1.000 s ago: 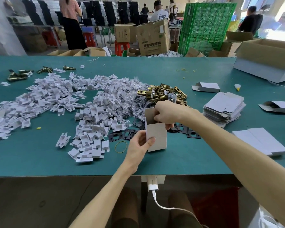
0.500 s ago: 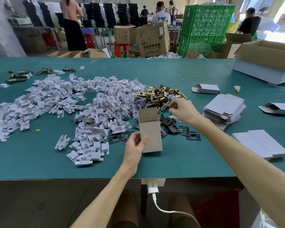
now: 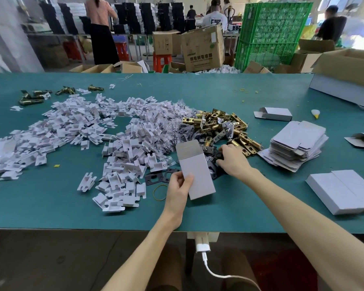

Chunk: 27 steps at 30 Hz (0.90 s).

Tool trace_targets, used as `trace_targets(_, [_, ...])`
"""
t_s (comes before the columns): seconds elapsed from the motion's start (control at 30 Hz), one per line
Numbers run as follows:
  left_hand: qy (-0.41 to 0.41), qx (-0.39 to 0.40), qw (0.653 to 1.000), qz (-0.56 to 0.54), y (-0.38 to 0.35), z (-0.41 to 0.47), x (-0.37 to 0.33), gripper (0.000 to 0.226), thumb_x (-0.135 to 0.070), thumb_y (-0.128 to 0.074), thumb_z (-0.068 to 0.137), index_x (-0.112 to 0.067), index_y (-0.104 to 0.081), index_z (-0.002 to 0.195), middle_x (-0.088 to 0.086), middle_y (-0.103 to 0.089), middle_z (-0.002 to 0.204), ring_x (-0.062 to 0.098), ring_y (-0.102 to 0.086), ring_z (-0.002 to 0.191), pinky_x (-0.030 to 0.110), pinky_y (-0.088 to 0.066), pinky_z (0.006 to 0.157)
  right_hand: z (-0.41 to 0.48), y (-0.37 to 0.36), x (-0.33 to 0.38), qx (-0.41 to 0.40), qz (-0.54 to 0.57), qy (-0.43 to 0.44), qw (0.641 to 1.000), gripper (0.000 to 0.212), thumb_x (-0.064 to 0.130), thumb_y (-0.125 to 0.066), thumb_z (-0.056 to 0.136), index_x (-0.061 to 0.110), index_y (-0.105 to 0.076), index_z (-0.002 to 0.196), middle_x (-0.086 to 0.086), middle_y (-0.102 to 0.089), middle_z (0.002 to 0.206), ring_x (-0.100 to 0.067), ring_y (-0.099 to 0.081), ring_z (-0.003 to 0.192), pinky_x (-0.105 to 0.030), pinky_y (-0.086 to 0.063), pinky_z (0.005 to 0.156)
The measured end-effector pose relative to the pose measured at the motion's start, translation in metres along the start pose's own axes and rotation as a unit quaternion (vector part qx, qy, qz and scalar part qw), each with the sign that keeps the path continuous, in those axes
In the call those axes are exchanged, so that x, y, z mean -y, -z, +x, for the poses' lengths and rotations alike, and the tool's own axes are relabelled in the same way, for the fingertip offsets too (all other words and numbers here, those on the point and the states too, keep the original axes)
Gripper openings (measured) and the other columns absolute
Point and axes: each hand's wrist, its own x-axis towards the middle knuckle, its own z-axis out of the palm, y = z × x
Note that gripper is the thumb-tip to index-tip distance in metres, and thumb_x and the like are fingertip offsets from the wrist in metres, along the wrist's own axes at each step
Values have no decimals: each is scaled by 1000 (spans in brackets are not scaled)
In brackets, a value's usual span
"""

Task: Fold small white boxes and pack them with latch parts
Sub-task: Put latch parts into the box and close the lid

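My left hand (image 3: 180,185) grips the lower left side of a small white box (image 3: 195,171), held upright above the green table (image 3: 51,206) with its top flap open. To its right, my right hand (image 3: 231,159) reaches down onto the black strike plates (image 3: 162,177) lying on the table, its fingers curled on one of them. Behind lies a heap of brass latch parts (image 3: 219,127). A stack of flat white box blanks (image 3: 296,143) sits to the right.
A wide spread of white plastic inserts (image 3: 82,131) covers the left half of the table. Two closed white boxes (image 3: 345,192) lie at the right, an open box (image 3: 273,113) further back, a large carton (image 3: 349,74) at the far right. A yellow rubber band (image 3: 159,192) lies by my left hand.
My right hand left the box's top, went toward the brass latches, then dropped onto the black plates. My left hand stayed holding the box, whose flap now stands open.
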Motion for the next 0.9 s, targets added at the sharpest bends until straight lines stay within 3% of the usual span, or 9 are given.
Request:
trace_targets(0.1, [1, 0, 1000, 4, 0, 0, -1, 21, -29, -61, 104, -13, -56, 118, 5, -70, 109, 11, -70, 93, 28, -58, 80, 1, 0, 12, -42, 0, 17, 999, 33, 13, -56, 99, 2, -53, 131, -19, -55, 134, -39, -44, 128, -46, -42, 105])
trace_targets(0.2, [-6, 2, 1000, 14, 0, 0, -2, 24, -31, -61, 104, -13, -56, 119, 5, -70, 110, 8, -71, 92, 25, -58, 79, -1, 9, 35, -85, 76, 33, 993, 38, -1, -45, 101, 1, -51, 138, -19, -54, 138, -37, -46, 131, -46, -42, 106])
trace_targets(0.37, [-7, 2, 1000, 15, -1, 0, -3, 32, -27, -65, 102, -17, -53, 130, 0, -69, 125, 7, -69, 109, 21, -56, 86, -15, 36, 108, -204, 212, 149, 944, 36, -5, -42, 102, 4, -55, 135, -12, -59, 135, -22, -53, 127, -32, -43, 108])
trace_targets(0.47, [-15, 11, 999, 45, 0, -2, -3, 27, -19, -65, 103, -21, -56, 127, -5, -71, 121, 0, -67, 106, 16, -52, 83, -20, 28, 152, -168, 174, 246, 939, 26, 2, -51, 101, 7, -62, 124, -8, -63, 125, -17, -58, 115, -23, -43, 101])
trace_targets(0.53, [-27, 16, 997, 71, 0, -3, -4, 25, -12, -61, 102, -21, -59, 126, -2, -71, 118, 8, -66, 107, 21, -52, 86, -18, 9, 172, -122, 85, 276, 950, 24, -1, -53, 98, 7, -62, 119, -8, -62, 118, -21, -58, 108, -30, -50, 99])
trace_targets(0.63, [-45, 20, 993, 105, 0, -6, -5, 27, -2, -51, 102, -26, -60, 112, -13, -71, 101, -3, -62, 91, 16, -50, 78, -15, -18, 182, -42, -35, 276, 960, 24, -10, -53, 91, 3, -59, 110, -12, -57, 116, -31, -56, 107, -40, -52, 89])
trace_targets(0.73, [-39, 24, 991, 124, -1, -9, -5, 29, 1, -45, 106, -27, -51, 105, -9, -60, 98, -13, -55, 77, 9, -48, 70, -12, -35, 178, 6, -89, 260, 961, 24, -11, -55, 90, 3, -58, 110, -15, -54, 120, -37, -52, 113, -42, -43, 81])
trace_targets(0.9, [-43, 35, 991, 123, -1, -8, -5, 25, 4, -44, 105, -20, -51, 101, 1, -57, 95, 11, -50, 84, 13, -45, 66, -10, -41, 172, -9, -100, 270, 958, 27, -12, -59, 87, 3, -60, 110, -15, -57, 117, -36, -53, 112, -41, -46, 84])
